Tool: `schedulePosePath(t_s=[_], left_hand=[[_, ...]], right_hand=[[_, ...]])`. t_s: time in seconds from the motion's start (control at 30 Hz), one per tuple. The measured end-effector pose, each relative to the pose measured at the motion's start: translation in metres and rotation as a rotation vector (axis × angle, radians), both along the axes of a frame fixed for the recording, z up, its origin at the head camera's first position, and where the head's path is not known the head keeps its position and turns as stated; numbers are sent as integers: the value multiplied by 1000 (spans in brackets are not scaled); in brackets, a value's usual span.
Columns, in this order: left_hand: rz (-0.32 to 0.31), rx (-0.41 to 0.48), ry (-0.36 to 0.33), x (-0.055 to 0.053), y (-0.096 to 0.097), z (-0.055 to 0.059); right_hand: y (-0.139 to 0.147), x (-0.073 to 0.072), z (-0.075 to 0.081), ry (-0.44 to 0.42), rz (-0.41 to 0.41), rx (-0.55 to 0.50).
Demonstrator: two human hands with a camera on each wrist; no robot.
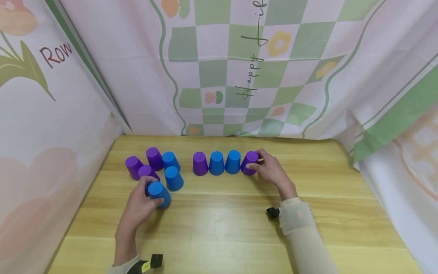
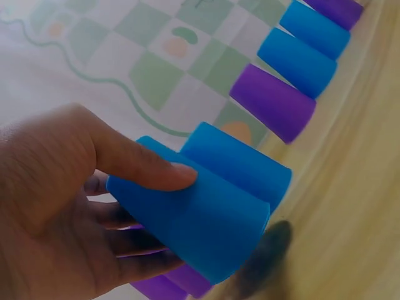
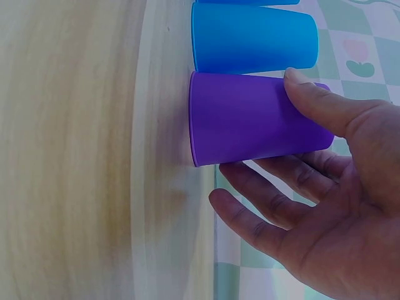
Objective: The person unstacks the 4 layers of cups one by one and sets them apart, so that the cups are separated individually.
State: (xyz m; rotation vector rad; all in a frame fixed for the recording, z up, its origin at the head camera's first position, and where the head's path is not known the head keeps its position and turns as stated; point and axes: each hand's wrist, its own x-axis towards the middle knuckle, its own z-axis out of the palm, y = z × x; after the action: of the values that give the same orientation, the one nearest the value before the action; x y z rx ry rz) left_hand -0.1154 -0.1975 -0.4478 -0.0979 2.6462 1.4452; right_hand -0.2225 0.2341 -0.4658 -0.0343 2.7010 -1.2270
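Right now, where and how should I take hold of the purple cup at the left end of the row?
I'd pinch the purple cup around its upper body, coming from its left, thumb on the near face and fingers behind. It stands upside down, narrow end up, and a blue cup sits close on its right, while a gap is open on its left.

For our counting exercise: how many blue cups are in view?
5: one blue cup in the left hand, two blue cups just beyond it, two blue cups between the row's purple end cups. Any nested inside would be hidden.
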Motion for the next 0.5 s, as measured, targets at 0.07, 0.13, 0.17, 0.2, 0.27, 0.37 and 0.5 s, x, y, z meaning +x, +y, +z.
schedulePosePath(t_s=[0.07,0.13,0.17,0.2,0.27,0.37,0.5], left_hand=[[13,4,-25,-1,0,-4],[25,8,-42,-2,0,-6],[29,10,-49,-3,0,-7],[32,11,-53,-3,0,-8],[37,8,-60,-4,1,-9],[44,0,-71,-5,1,-10],[52,-8,-87,-6,1,-11]], right_hand=[[0,0,0,-1,1,-2],[0,1,0,-1,-1,-4],[0,1,0,0,-2,-5],[0,1,0,0,-2,-5],[0,1,0,1,-2,-6],[0,1,1,2,-2,-7],[0,0,1,2,-3,-7]])
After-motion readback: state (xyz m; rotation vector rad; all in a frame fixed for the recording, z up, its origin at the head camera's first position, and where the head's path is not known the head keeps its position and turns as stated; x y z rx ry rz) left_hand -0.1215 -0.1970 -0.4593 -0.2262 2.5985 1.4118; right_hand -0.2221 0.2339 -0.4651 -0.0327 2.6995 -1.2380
